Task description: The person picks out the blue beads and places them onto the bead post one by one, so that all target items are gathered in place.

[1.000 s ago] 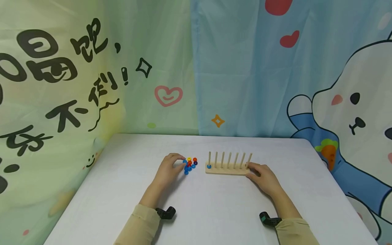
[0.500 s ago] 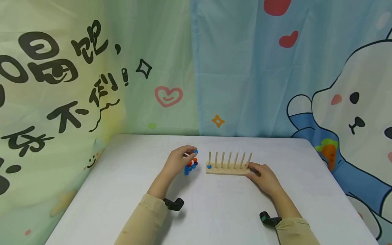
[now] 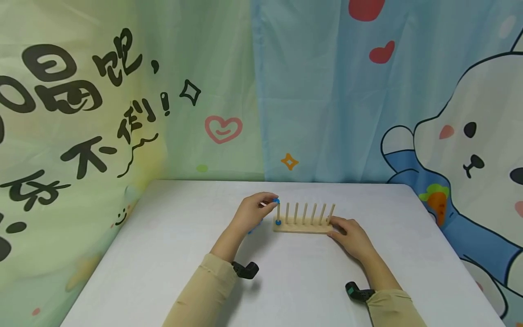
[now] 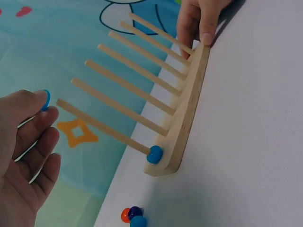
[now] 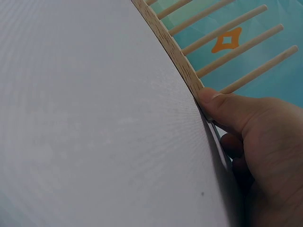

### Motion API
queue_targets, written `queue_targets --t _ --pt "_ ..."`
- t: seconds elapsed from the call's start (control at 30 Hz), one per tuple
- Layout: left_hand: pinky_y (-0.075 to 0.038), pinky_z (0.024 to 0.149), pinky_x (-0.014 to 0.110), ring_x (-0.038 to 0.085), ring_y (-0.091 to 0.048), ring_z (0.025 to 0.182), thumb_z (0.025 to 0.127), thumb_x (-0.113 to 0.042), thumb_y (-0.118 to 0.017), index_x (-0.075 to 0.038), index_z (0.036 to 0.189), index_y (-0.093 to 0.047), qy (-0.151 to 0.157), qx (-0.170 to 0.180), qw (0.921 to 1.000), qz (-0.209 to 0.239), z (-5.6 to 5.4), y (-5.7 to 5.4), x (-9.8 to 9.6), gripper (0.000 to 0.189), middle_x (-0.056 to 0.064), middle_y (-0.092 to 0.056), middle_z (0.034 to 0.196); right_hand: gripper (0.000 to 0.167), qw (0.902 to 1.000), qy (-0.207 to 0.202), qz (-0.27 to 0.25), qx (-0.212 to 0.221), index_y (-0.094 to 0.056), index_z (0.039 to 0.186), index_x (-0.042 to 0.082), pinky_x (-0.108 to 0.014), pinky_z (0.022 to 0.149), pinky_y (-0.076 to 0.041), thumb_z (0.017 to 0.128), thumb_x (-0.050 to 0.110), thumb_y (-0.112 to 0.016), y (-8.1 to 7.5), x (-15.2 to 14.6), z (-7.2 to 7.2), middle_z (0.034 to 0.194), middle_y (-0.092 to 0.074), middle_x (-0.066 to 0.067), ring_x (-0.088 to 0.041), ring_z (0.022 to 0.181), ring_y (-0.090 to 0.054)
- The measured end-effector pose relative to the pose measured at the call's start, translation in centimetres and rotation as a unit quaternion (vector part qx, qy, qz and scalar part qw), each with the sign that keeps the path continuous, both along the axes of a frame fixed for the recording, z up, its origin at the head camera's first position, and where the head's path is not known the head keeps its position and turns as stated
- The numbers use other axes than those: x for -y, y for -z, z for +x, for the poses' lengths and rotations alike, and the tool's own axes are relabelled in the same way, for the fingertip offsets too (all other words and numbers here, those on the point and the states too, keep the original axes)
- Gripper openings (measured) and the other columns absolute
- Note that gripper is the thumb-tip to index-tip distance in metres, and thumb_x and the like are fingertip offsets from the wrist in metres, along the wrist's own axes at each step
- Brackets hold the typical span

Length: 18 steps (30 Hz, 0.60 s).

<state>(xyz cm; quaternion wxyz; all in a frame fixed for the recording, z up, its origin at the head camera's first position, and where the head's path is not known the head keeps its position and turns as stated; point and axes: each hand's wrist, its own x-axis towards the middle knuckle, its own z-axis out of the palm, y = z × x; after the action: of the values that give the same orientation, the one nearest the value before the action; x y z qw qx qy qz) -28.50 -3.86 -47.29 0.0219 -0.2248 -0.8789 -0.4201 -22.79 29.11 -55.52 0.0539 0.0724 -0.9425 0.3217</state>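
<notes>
A blue bead (image 4: 46,100) is pinched between thumb and fingers of my left hand (image 3: 251,211), right at the top of the leftmost peg (image 3: 278,210). That peg belongs to a wooden peg board (image 3: 302,230) with a row of several upright pegs. Another blue bead (image 4: 155,154) sits at the foot of the same peg. My right hand (image 3: 353,237) grips the board's right end, its thumb (image 5: 213,100) against the front edge in the right wrist view.
Loose beads lie on the white table (image 3: 302,281) left of the board, mostly hidden behind my left hand in the head view. An orange bead (image 4: 125,215), a dark blue bead (image 4: 135,212) and a blue bead (image 4: 138,222) show in the left wrist view.
My left hand has lifted the blue bead from the loose beads and carried it right to the top of the leftmost peg. The right hand has stayed on the board.
</notes>
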Motion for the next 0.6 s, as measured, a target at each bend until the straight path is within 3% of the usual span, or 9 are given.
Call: queue_targets --t 0.33,0.6 --pt "-0.054 0.088 0.028 0.013 -0.065 0.102 0.097 -0.031 -0.063 -0.020 0.123 -0.068 0.006 0.008 0.9999 0.007 0.13 -0.02 -0.65 0.029 -0.003 -0.070 0.113 0.050 0.9999 -0.003 0.002 -0.010 -0.059 0.135 0.007 -0.059 0.100 -0.041 0.092 0.031 -0.070 -0.03 0.07 0.01 0.134 -0.061 -0.019 -0.040 0.116 -0.055" --pt "-0.054 0.088 0.031 0.017 -0.066 0.105 0.097 -0.028 -0.064 -0.016 0.124 -0.068 0.019 0.012 0.9998 -0.001 -0.01 0.86 -0.82 0.030 0.004 -0.070 0.115 0.052 1.0000 -0.002 0.004 -0.006 -0.058 0.136 0.007 -0.059 0.101 -0.041 0.092 0.032 -0.069 0.03 -0.04 0.10 0.136 -0.060 -0.019 -0.040 0.118 -0.054"
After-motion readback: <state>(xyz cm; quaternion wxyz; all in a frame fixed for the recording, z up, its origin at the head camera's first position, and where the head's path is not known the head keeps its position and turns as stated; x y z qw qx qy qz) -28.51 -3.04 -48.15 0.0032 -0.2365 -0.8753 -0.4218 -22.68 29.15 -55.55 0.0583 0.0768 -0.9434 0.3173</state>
